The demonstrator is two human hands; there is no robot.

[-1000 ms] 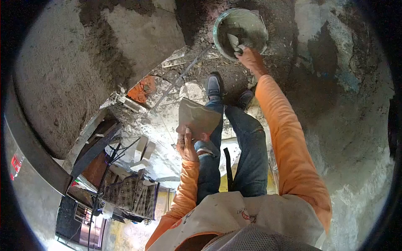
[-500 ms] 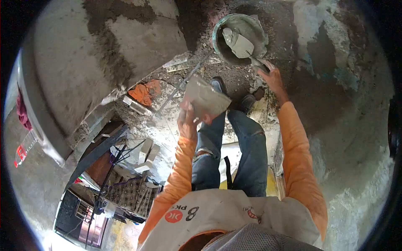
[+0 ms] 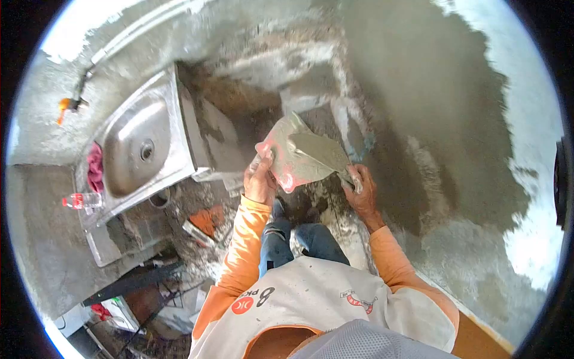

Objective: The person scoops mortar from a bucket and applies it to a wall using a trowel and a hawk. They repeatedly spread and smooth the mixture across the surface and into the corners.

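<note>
My left hand (image 3: 260, 179) grips the near-left edge of a thin, mortar-smeared flat piece (image 3: 286, 133) with reddish patches along its edges, held up in front of me. In my right hand (image 3: 362, 192) is the handle of a trowel (image 3: 320, 152). Its grey-coated blade points left and overlaps the flat piece. My right fingers are wrapped around the handle, close to the wall on the right. Wet-looking grey plaster (image 3: 418, 78) covers much of that wall, with paler areas towards its outer edge.
To the left, a steel sink (image 3: 178, 128) is set in a counter, with a pink cloth (image 3: 95, 167) and plastic bottle (image 3: 82, 201) on its edge. An orange-handled tap (image 3: 63, 107) is on the wall beyond. Orange debris (image 3: 207, 221) lies on the littered floor.
My right hand has lifted the trowel from the mortar bucket and brought it over the flat piece. The view has swung up towards the sink and wall; the bucket is out of view.
</note>
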